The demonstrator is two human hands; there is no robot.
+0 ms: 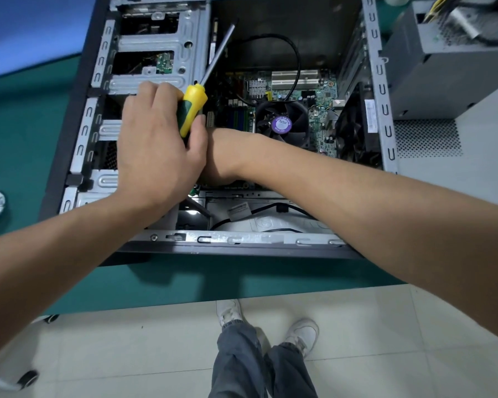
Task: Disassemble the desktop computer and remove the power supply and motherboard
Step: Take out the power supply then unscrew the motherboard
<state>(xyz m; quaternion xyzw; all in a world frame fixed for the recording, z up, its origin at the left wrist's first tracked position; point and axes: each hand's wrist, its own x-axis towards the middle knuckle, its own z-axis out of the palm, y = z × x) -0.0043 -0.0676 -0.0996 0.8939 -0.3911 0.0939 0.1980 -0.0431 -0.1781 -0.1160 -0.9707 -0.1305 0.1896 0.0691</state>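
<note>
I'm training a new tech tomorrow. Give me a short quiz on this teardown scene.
1. True or false: the power supply sits inside the case.
2. What does the left hand grip? A. screwdriver B. pliers C. wrench
3. Fill in: the fan has a ____ label at its hub.
Key: 1 false; 2 A; 3 purple.

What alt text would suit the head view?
A left hand grips a yellow-green screwdriver over an open PC case; the right hand is hidden behind it. The motherboard sits inside, the power supply outside.
</note>
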